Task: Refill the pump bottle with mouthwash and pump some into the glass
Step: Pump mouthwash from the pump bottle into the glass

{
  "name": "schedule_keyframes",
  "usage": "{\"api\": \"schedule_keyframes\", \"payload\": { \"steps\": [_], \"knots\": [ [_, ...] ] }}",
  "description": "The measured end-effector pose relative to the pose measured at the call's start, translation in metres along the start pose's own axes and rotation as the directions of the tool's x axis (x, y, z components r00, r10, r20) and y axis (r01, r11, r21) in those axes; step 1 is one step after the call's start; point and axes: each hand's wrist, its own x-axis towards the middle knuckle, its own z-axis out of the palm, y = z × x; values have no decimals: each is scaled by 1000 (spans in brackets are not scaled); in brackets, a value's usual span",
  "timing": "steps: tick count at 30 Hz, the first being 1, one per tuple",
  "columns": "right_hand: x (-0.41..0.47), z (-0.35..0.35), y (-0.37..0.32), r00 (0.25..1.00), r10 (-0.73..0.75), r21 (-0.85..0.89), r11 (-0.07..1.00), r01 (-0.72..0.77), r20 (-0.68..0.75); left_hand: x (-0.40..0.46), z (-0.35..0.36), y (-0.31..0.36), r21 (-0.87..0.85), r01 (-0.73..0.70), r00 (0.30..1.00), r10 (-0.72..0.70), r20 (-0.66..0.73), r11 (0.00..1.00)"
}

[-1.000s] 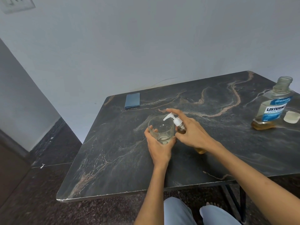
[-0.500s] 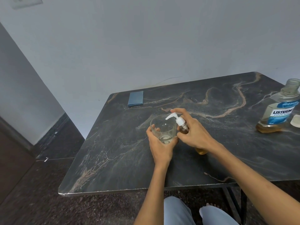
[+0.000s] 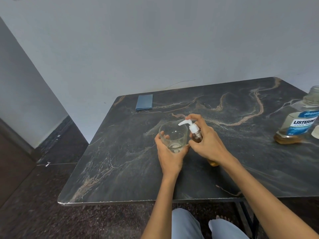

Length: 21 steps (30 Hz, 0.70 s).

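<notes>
The clear round drinking glass [image 3: 173, 136] serves as the landmark; it stands upright on the dark marble-patterned counter [image 3: 120, 166], near the counter's middle. A flat blue rectangular cloth or pad [image 3: 144, 102] lies well beyond and to the left of the glass, near the counter's far edge.

The left hand [image 3: 170, 155] wraps the near side of the glass, with fingers curled round its left wall and the thumb on its right wall, which steadies it. A thin layer of clear liquid appears to lie at the glass bottom.

Immediately right of the glass, touching or nearly touching it, is the small amber pump bottle with a white pump head [image 3: 195, 133]. Its long axis tilts, with the top leaning toward the glass and the base lower right, behind the hand. The white spout points left and ends over the glass mouth. The right hand [image 3: 207, 143] grips the bottle body, with the index finger arched over the pump head top.

The coming move turns on this alignment: the spout tip lies inside the rim line, so a downward press by the right index finger should deliver into the glass. The right hand is the acting hand.

Well right of the glass stands the open clear mouthwash bottle with a blue label [image 3: 299, 120], nearly empty, with its pale cap [image 3: 315, 131] just beside it.
</notes>
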Motion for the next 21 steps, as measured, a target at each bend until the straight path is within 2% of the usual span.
{"api": "schedule_keyframes", "payload": {
  "steps": [17,21],
  "knots": [
    [-2,3,-5,1000,1,-77,997,-2,-17,-1,0,2,-5,-9,1000,9,-18,1000],
    [-3,2,-3,998,11,-69,997,-15,-60,-2,0,2,-6,2,1000,-2,-11,1000]
  ]
}}
